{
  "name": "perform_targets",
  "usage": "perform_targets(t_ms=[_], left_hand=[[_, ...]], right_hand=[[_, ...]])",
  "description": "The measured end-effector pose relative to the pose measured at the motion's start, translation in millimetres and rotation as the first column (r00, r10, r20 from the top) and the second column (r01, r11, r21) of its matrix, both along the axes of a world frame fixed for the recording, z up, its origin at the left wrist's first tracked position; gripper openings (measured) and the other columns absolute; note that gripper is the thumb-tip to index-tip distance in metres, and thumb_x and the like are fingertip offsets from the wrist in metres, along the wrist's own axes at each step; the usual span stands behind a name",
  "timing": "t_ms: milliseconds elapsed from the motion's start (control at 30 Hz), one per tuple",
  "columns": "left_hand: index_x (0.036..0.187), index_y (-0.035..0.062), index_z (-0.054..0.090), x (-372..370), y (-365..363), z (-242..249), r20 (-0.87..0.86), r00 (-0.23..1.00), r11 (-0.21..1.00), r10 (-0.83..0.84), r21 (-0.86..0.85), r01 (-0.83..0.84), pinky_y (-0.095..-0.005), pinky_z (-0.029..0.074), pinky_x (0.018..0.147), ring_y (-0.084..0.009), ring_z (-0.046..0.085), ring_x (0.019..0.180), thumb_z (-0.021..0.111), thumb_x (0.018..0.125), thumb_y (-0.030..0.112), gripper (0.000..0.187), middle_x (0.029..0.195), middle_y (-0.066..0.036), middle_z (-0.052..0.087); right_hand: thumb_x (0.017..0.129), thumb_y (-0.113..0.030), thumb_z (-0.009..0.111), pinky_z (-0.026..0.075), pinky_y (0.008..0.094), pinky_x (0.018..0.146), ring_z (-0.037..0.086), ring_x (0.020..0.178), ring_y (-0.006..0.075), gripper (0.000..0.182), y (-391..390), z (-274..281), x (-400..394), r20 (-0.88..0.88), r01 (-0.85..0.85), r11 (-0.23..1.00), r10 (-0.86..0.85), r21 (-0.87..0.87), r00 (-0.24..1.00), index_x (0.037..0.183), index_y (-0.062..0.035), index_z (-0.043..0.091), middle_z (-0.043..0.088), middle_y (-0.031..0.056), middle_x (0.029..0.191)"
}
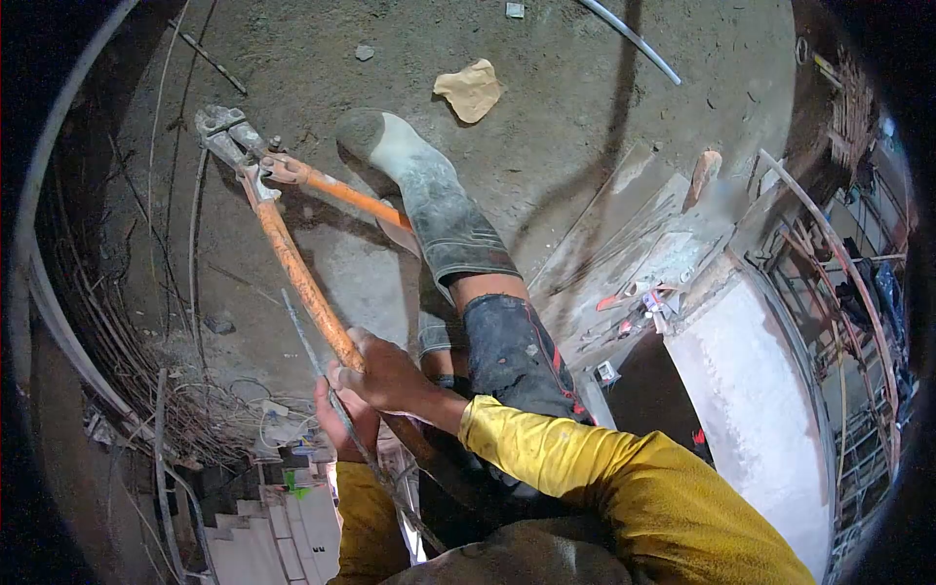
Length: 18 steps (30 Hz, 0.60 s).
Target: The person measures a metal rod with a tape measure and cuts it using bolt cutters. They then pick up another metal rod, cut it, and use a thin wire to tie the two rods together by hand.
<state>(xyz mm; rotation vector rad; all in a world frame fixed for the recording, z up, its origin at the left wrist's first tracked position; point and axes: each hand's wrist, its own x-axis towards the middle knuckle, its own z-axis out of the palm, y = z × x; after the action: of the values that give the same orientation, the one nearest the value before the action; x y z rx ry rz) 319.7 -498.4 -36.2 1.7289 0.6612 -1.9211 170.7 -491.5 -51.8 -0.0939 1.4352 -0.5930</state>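
Observation:
A pair of bolt cutters with worn orange handles (297, 273) reaches up and to the left, its grey metal head (229, 136) over the floor. My right hand (390, 375) is closed around the lower part of one handle. The other handle (351, 198) runs toward my raised leg and passes out of sight behind it. Just below, my left hand (349, 421) is closed around a thin metal rod (307, 341), which slants down toward my body. Its fingers are partly hidden. The two hands are close together. Yellow sleeves (546, 444) cover both arms.
My leg (439, 205) in dusty dark clothing stretches over the rough concrete floor (575, 127). Bundled thin rods (102, 331) lie on the left. A torn brown paper piece (470, 91) and a pale pipe (634, 39) lie ahead. A white slab (751, 390) stands at right.

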Motion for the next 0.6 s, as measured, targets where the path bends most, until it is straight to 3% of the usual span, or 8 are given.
perform_targets(t_ms=[100,167,267,367,433,500,533,600], left_hand=[[0.124,0.0043,0.040,-5,-3,3,-0.058,0.998,0.999,-0.019,-0.033,0.017,-0.0471,0.028,0.105,-0.0329,0.041,0.122,0.040,0.091,0.030,0.042,0.130,-0.017,0.043],[0.122,0.0040,0.041,-9,-6,6,-0.100,0.988,0.988,-0.122,-0.110,0.111,-0.0439,0.030,0.103,-0.0304,0.042,0.120,0.040,0.089,0.028,0.041,0.127,-0.016,0.046],[0.121,0.0030,0.042,9,8,1,-0.020,0.991,0.990,-0.131,-0.059,0.129,-0.0405,0.032,0.102,-0.0273,0.045,0.117,0.041,0.086,0.029,0.044,0.123,-0.015,0.048],[0.120,0.0024,0.043,4,9,4,-0.064,0.995,0.997,-0.073,-0.032,0.072,-0.0386,0.034,0.100,-0.0253,0.048,0.113,0.043,0.084,0.031,0.046,0.117,-0.015,0.050],[0.120,0.0022,0.044,-3,9,8,0.007,0.997,0.997,-0.072,-0.004,0.073,-0.0384,0.036,0.099,-0.0253,0.049,0.112,0.044,0.083,0.030,0.046,0.115,-0.015,0.051],[0.120,0.0019,0.044,3,12,8,0.079,0.994,0.997,-0.072,0.024,0.070,-0.0381,0.037,0.098,-0.0253,0.050,0.110,0.044,0.082,0.029,0.046,0.113,-0.014,0.051],[0.122,0.0023,0.044,13,19,4,0.037,0.994,0.995,-0.099,0.007,0.099,-0.0377,0.038,0.097,-0.0256,0.050,0.110,0.045,0.081,0.027,0.048,0.114,-0.014,0.052],[0.124,0.0026,0.043,11,18,5,-0.004,0.993,0.993,-0.120,-0.012,0.120,-0.0372,0.039,0.097,-0.0258,0.050,0.110,0.046,0.079,0.025,0.050,0.116,-0.014,0.052]], right_hand=[[0.078,-0.024,0.060,0.044,0.0458,0.069,0.058,0.081,0.0418,0.035,-10,3,-4,0.018,-0.057,0.995,0.055,0.085,0.998,0.100,0.0004,0.049,0.057,0.0241,0.080],[0.078,-0.024,0.060,0.044,0.0454,0.069,0.058,0.081,0.0415,0.035,-11,0,-1,0.045,-0.115,0.981,0.110,0.157,0.993,0.100,0.0003,0.049,0.057,0.0236,0.080],[0.078,-0.023,0.059,0.045,0.0430,0.069,0.059,0.078,0.0375,0.035,-6,-7,5,0.125,-0.170,0.966,0.148,0.194,0.981,0.102,0.0002,0.049,0.058,0.0218,0.078],[0.078,-0.022,0.059,0.045,0.0398,0.068,0.060,0.075,0.0308,0.037,-11,-4,0,0.112,-0.065,0.987,0.049,0.149,0.993,0.106,0.0004,0.049,0.059,0.0186,0.077],[0.077,-0.020,0.061,0.046,0.0377,0.068,0.061,0.075,0.0263,0.040,-13,-3,1,0.165,0.019,0.966,-0.063,0.256,0.984,0.108,0.0011,0.049,0.059,0.0155,0.076],[0.077,-0.022,0.062,0.046,0.0400,0.071,0.060,0.079,0.0299,0.041,-3,-13,14,0.168,0.045,0.972,-0.086,0.231,0.982,0.109,-0.0006,0.050,0.059,0.0181,0.081],[0.076,-0.024,0.064,0.046,0.0422,0.073,0.060,0.084,0.0335,0.042,3,-18,22,0.170,0.077,0.975,-0.113,0.207,0.979,0.109,-0.0022,0.050,0.059,0.0207,0.086],[0.075,-0.024,0.064,0.046,0.0417,0.073,0.060,0.084,0.0330,0.043,-6,-14,11,0.197,0.067,0.974,-0.111,0.216,0.974,0.109,-0.0018,0.050,0.059,0.0202,0.086]])
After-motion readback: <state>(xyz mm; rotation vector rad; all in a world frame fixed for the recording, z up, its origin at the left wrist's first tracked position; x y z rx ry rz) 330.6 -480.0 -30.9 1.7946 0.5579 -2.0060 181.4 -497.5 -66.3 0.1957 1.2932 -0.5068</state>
